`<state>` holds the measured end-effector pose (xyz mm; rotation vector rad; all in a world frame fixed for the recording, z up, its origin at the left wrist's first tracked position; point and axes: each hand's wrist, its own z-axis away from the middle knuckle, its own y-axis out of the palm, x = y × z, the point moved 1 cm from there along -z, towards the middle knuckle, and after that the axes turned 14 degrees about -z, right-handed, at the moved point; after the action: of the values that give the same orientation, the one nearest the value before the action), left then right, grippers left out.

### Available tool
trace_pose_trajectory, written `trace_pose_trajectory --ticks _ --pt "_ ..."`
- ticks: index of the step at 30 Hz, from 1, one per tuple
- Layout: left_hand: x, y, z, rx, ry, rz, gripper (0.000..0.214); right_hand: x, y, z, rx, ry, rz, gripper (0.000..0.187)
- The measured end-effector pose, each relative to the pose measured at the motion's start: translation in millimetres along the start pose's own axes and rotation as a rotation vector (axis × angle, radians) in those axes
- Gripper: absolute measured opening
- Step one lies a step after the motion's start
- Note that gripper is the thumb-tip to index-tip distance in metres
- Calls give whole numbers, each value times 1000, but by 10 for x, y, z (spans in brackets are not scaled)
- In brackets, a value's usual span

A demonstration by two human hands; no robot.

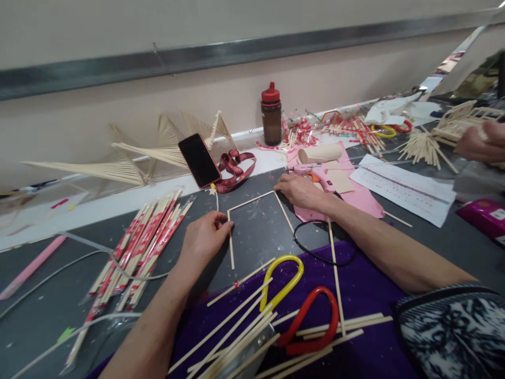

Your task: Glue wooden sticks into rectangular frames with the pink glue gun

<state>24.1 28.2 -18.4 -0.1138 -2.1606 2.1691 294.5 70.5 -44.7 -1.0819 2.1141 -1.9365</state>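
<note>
A: Where are the sticks under the hands?

B: Three thin sticks (251, 200) lie mid-scene on the grey counter (256, 234), set as a frame open on its near side

A: And the fingers?

B: The left hand (207, 234) has thumb and forefinger pinching the left stick (231, 252) near its far end. The right hand (302, 190) is at the far right corner, fingers bent and close together; whether they pinch the wood, I cannot tell

A: What's around them?

B: A pink glue gun (326, 180) just beyond the right hand, wrapped chopsticks (145, 242) on the left, and yellow-and-red-handled scissors (335, 308) near, among loose sticks (232, 345)
</note>
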Motion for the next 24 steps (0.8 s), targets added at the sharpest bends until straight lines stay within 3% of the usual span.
trace_pose_trajectory --ticks 10,16,20,24 --pt "-22 19 16 -4 9 16 21 -4 12 22 -14 -15 -40 33" --pt "-26 -169 -25 -90 65 -78 27 25 -23 -5 21 20 14 33" --pt "-188 -316 -111 -177 209 -133 26 70 -60 1 5 74 27 33" --pt "-447 -265 -254 -157 345 -227 28 127 -80 27 30 98 32 33"
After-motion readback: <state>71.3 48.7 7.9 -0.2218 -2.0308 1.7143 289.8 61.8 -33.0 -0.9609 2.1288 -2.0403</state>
